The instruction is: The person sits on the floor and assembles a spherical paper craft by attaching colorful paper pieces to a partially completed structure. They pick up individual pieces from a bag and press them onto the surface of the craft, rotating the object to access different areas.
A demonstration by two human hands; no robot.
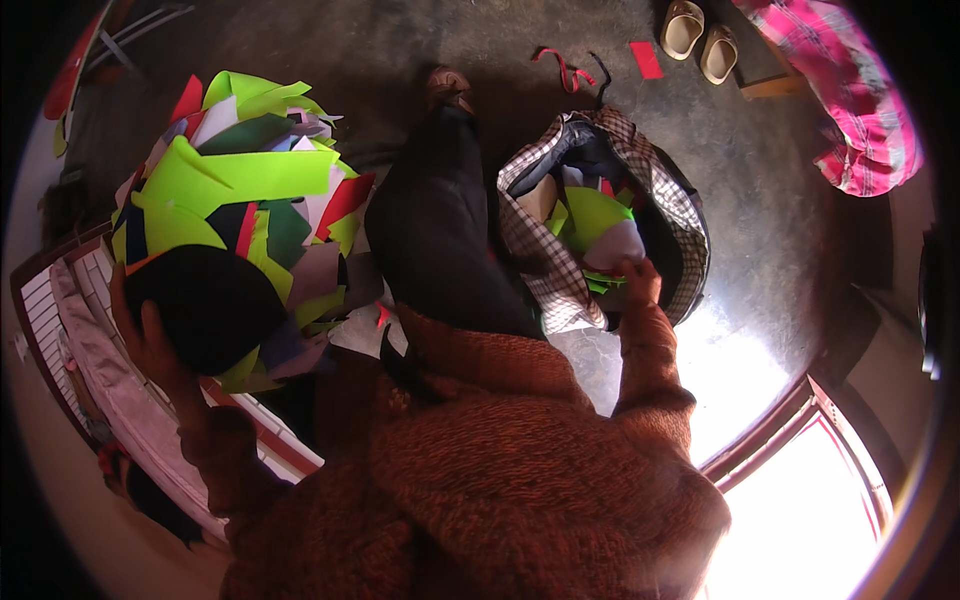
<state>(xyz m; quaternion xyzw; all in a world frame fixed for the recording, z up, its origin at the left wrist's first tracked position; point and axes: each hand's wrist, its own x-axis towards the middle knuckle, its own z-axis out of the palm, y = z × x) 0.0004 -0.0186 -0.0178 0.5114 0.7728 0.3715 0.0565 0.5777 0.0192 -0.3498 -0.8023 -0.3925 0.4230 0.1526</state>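
On the left rises a heap of fabric scraps (240, 175) in lime green, red, grey, white and dark green. My left hand (158, 345) grips the edge of a black fabric piece (208, 300) with a rounded outline, at the near side of the heap. To the right of my leg, a checked cloth bag (540, 265) stands with its mouth wide and more scraps inside. My right hand (643, 284) reaches into its near side, fingers closed on a pale grey fabric piece (616, 247) beside lime green ones. The fingertips are partly hidden.
My outstretched leg (430, 215) in dark cloth lies between heap and bag. Beyond the bag are a red strip (567, 72), a red scrap (646, 60) and a pair of clogs (700, 42). Pink checked cloth (845, 90) hangs at far right; a white slatted piece (60, 330) borders the left.
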